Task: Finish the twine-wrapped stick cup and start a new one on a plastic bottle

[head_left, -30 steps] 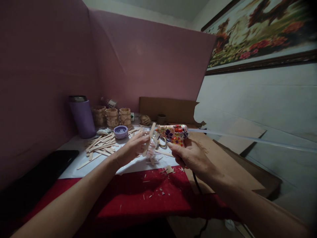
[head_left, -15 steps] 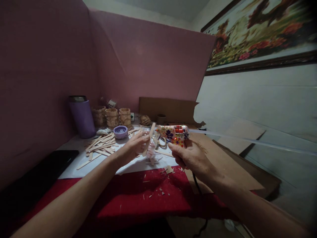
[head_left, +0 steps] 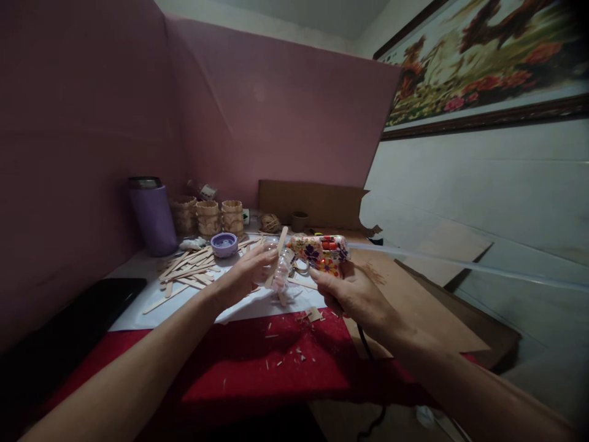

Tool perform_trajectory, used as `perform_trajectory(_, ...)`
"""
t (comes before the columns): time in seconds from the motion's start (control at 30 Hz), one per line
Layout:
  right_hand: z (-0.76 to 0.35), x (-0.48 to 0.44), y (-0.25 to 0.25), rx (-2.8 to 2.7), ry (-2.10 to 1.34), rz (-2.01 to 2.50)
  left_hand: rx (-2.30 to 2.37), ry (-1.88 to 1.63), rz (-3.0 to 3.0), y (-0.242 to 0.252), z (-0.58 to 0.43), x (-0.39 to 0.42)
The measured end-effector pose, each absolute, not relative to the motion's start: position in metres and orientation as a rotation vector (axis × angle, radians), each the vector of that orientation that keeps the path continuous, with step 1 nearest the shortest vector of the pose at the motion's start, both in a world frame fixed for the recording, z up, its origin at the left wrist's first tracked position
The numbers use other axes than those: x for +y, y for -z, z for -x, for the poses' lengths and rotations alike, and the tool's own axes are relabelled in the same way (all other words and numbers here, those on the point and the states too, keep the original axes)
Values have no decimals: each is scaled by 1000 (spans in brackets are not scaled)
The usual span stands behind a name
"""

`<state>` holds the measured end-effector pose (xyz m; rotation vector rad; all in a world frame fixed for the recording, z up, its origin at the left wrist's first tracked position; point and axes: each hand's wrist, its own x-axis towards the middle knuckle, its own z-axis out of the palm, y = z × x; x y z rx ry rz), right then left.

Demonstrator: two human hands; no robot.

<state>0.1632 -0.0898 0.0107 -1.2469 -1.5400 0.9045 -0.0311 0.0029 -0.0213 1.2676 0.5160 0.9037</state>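
My left hand (head_left: 251,270) is closed around a clear ridged plastic bottle piece (head_left: 282,270), partly hidden by my fingers. A wooden craft stick (head_left: 278,250) stands slantwise along its side. My right hand (head_left: 343,291) grips the handle of a flower-patterned hot glue gun (head_left: 322,250), its nozzle pointing left at the bottle piece. Whether the nozzle touches it I cannot tell. A long clear glue stick (head_left: 414,255) runs out of the gun's back toward the right. Behind the bottle piece, the ring handles of scissors (head_left: 301,266) show in part.
Loose craft sticks (head_left: 188,270) lie heaped on white paper at the left, beside a purple lid (head_left: 224,245) and a purple tumbler (head_left: 153,218). Several wooden cups (head_left: 232,216) and a twine ball (head_left: 269,223) stand behind. Cardboard (head_left: 414,307) lies at the right; a black cord hangs below.
The glue gun and my right hand have shifted slightly left and down along the bottle piece. My left hand holds almost still.
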Motion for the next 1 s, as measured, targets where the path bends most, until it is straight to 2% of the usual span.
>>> perform_trajectory(0.57, -162, -93, -9, -1506, -952, 1218, 509, -915, -1214, 23, 31, 6)
perform_trajectory(0.87, -207, -77, 4, -1267, -671, 1252, 518, -963, -1179, 22, 34, 13)
perform_trajectory(1.0, -250, -65, 16, -1264, -494, 1408, 526, -1021, -1144, 17, 32, 12)
